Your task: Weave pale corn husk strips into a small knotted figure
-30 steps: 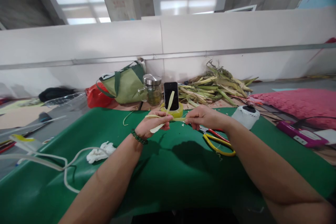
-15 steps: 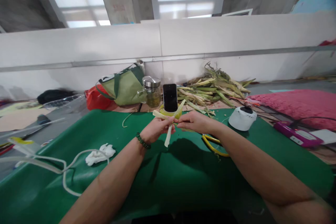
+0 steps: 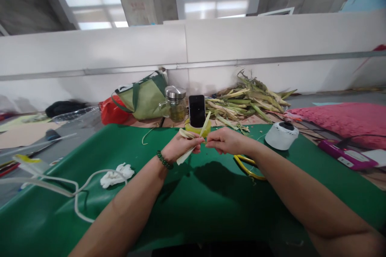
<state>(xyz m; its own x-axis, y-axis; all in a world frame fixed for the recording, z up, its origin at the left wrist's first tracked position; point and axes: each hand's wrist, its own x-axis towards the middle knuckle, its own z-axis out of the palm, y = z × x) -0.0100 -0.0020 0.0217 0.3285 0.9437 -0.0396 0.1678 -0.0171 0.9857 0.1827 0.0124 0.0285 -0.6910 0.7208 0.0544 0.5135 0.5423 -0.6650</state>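
Observation:
My left hand and my right hand meet above the green table cover, both pinched on crossed pale corn husk strips. One strip end sticks down and left below my left fingers, another points up toward the black phone. A green bead bracelet circles my left wrist. Yellow-handled scissors lie on the cover just under my right wrist.
Behind my hands the phone stands in a yellow tape roll, beside a glass jar and a green bag. A corn husk pile lies at the back, a white roll to the right, a white glove to the left.
My hands have drawn together, from spread apart on a stretched strip to nearly touching. The loose strip ends have swung into new angles.

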